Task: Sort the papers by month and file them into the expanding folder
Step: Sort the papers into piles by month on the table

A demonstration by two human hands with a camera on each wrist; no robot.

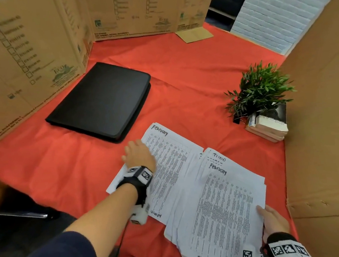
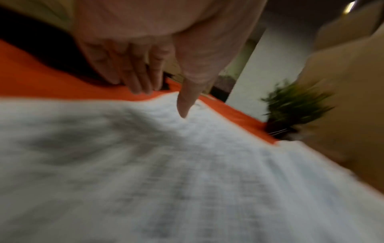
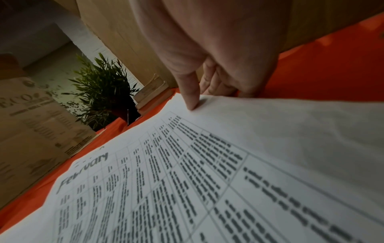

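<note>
A closed black expanding folder lies flat at the back left of the red cloth. In front of it lies a printed sheet headed "February". My left hand rests at that sheet's left edge. In the blurred left wrist view, the left hand has straight fingers reaching the cloth and its thumb down on the paper. A fanned paper stack, also topped by a "February" sheet, lies to the right. My right hand pinches its right edge. The thumb is on top and the fingers are underneath.
A small green plant stands on stacked books at the right. Printed cardboard walls close the left and back, and a plain one the right. A white brick panel leans at the back right. A red cloth covers the table.
</note>
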